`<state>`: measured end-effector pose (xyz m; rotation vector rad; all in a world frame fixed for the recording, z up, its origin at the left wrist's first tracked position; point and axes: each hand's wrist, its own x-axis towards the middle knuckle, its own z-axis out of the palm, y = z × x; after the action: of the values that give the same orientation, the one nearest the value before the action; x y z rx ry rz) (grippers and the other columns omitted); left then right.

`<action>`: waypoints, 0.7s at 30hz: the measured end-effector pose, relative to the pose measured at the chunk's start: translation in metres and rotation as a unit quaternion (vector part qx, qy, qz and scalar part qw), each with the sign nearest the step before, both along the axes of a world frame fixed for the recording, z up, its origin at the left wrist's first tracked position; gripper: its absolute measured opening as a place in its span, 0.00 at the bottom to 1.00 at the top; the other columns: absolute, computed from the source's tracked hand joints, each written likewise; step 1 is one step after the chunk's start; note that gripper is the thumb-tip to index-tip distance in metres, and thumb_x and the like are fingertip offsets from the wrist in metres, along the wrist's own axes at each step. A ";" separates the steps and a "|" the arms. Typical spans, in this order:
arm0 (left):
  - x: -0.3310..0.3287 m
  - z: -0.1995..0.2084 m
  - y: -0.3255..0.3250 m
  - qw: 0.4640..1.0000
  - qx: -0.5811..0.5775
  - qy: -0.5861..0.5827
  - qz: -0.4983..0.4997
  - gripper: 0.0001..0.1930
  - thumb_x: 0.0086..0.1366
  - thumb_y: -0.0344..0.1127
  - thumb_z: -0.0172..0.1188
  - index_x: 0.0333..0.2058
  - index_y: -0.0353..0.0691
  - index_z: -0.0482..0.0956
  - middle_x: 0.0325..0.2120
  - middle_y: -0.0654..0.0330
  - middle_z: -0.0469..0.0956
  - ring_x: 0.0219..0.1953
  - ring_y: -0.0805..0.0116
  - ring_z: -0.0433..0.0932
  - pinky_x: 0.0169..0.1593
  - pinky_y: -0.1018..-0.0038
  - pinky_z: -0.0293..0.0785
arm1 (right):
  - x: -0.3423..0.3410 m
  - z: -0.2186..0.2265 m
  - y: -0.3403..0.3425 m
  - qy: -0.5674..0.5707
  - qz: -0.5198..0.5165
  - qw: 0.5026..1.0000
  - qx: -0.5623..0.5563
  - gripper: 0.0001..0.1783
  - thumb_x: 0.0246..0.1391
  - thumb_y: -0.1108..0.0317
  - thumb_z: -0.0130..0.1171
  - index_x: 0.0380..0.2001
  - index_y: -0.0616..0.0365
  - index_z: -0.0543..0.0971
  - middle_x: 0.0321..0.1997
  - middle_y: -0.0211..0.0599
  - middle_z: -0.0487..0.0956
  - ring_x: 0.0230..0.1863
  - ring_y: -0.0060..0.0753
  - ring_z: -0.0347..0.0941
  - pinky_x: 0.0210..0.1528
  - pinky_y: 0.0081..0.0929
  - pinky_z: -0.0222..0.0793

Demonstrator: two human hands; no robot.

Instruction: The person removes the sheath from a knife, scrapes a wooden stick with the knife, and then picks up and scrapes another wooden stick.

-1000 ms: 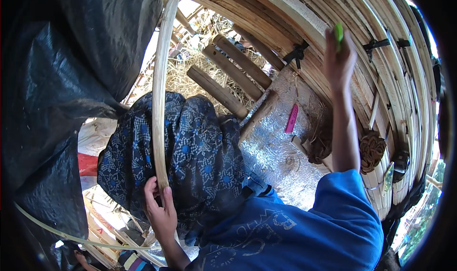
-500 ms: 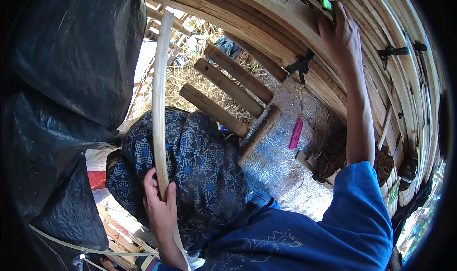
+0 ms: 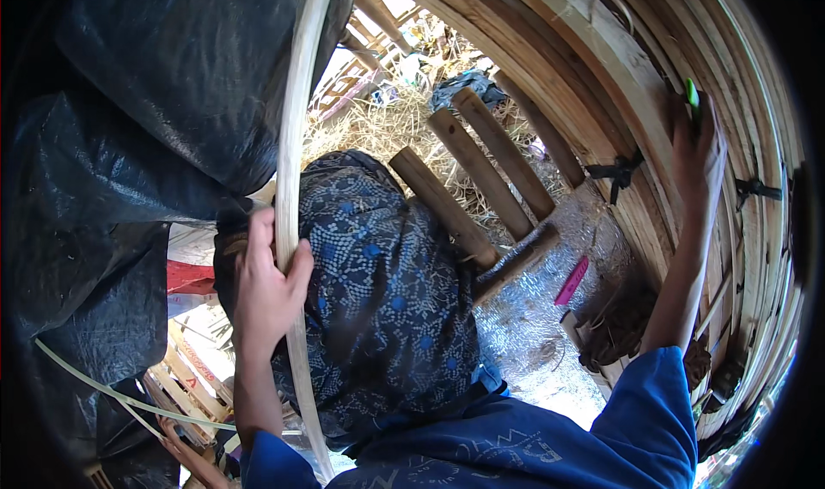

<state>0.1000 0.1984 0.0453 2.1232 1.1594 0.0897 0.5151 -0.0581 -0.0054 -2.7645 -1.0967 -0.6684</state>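
Observation:
My left hand [image 3: 265, 291] is closed around a long, pale strip of split bamboo or wood [image 3: 302, 102], thumb on one side and fingers on the other. The strip stands lengthwise over my patterned dark-blue cloth lap [image 3: 378, 274], its upper end running past the top edge of the view. At the far right, my right hand [image 3: 703, 158] is closed on a small object with a bright green end [image 3: 692, 92]; my fingers hide the rest of it. That hand rests against a stack of long wooden strips [image 3: 627, 68].
Black plastic sheeting [image 3: 155, 85] hangs at the left. Several round bamboo poles [image 3: 481, 175] lie ahead, above straw [image 3: 395, 115]. A pink flat object [image 3: 571, 280] sits on silvery foil sheeting [image 3: 550, 334]. Black ties [image 3: 617, 175] bind the stack. Another person's arm [image 3: 193, 459] shows at lower left.
My view has shifted, so the poles and stack appear farther right. The left hand now appears higher on the view, still gripping the strip. The right hand appears lower and farther right.

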 end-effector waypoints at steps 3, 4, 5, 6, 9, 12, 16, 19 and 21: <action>0.007 -0.010 0.028 0.997 -0.040 -0.056 0.038 0.17 0.66 0.27 0.53 0.51 0.36 0.59 0.34 0.57 0.75 0.17 0.82 0.67 0.18 0.84 0.66 | 0.023 -0.008 -0.020 -0.189 0.088 0.960 -0.189 0.21 0.63 0.60 0.46 0.56 0.58 0.69 0.54 0.51 0.72 0.51 0.51 0.73 0.51 0.44 0.72; 0.015 -0.008 0.039 0.997 -0.046 -0.032 0.055 0.17 0.67 0.29 0.52 0.51 0.36 0.59 0.34 0.58 0.75 0.17 0.81 0.68 0.18 0.84 0.67 | 0.024 -0.009 -0.024 -0.189 0.092 0.958 -0.195 0.21 0.63 0.60 0.46 0.56 0.58 0.69 0.54 0.51 0.72 0.51 0.51 0.73 0.51 0.44 0.72; 0.019 -0.003 0.050 0.998 -0.023 -0.018 0.051 0.17 0.68 0.30 0.52 0.53 0.37 0.60 0.33 0.59 0.75 0.17 0.81 0.68 0.18 0.83 0.67 | 0.024 -0.012 -0.024 -0.165 0.067 0.965 -0.193 0.21 0.63 0.62 0.46 0.57 0.57 0.68 0.57 0.50 0.70 0.52 0.50 0.73 0.52 0.44 0.72; 0.021 -0.005 0.063 0.999 -0.004 -0.007 0.045 0.18 0.69 0.32 0.51 0.54 0.38 0.60 0.32 0.59 0.75 0.16 0.81 0.68 0.18 0.82 0.67 | 0.025 -0.012 -0.026 -0.145 0.040 0.969 -0.195 0.20 0.63 0.65 0.46 0.57 0.56 0.68 0.59 0.49 0.68 0.53 0.50 0.73 0.53 0.43 0.72; 0.018 -0.018 0.103 0.995 0.086 0.020 0.035 0.20 0.69 0.39 0.51 0.58 0.43 0.64 0.26 0.58 0.77 0.15 0.72 0.70 0.21 0.73 0.67 | 0.049 -0.021 -0.051 -0.180 0.075 0.959 -0.205 0.21 0.62 0.69 0.47 0.59 0.54 0.67 0.60 0.50 0.68 0.54 0.49 0.72 0.53 0.43 0.72; 0.018 -0.024 0.152 0.989 0.140 -0.005 0.051 0.22 0.68 0.36 0.52 0.60 0.47 0.64 0.24 0.64 0.76 0.15 0.80 0.65 0.19 0.78 0.63 | 0.048 -0.021 -0.056 -0.243 0.085 0.937 -0.235 0.24 0.58 0.74 0.49 0.59 0.54 0.66 0.61 0.52 0.67 0.56 0.52 0.70 0.55 0.42 0.70; 0.016 -0.037 0.239 0.979 0.188 -0.082 -0.014 0.16 0.66 0.39 0.53 0.50 0.43 0.76 0.20 0.65 0.73 0.16 0.79 0.66 0.21 0.79 0.62 | 0.102 -0.009 -0.107 -0.235 0.092 0.929 -0.269 0.19 0.60 0.73 0.48 0.55 0.56 0.71 0.62 0.52 0.66 0.59 0.51 0.67 0.57 0.40 0.67; 0.023 -0.046 0.285 0.964 0.236 -0.108 -0.058 0.22 0.69 0.43 0.53 0.59 0.46 0.68 0.25 0.73 0.69 0.17 0.88 0.56 0.20 0.86 0.49 | 0.032 0.023 -0.049 -0.002 -0.035 0.999 0.037 0.16 0.61 0.63 0.53 0.49 0.59 0.76 0.49 0.45 0.77 0.51 0.39 0.74 0.51 0.34 0.70; 0.032 -0.026 0.293 0.950 0.300 -0.062 -0.054 0.23 0.70 0.47 0.51 0.60 0.45 0.67 0.26 0.73 0.70 0.17 0.88 0.56 0.20 0.87 0.49 | -0.036 0.017 0.007 0.003 -0.041 0.987 0.156 0.16 0.62 0.62 0.52 0.43 0.64 0.78 0.40 0.40 0.79 0.41 0.37 0.76 0.45 0.27 0.70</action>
<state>0.1321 0.4912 0.0196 2.6549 1.0206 0.5823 0.4788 -0.0516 0.0111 -2.5504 -0.8014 -0.7676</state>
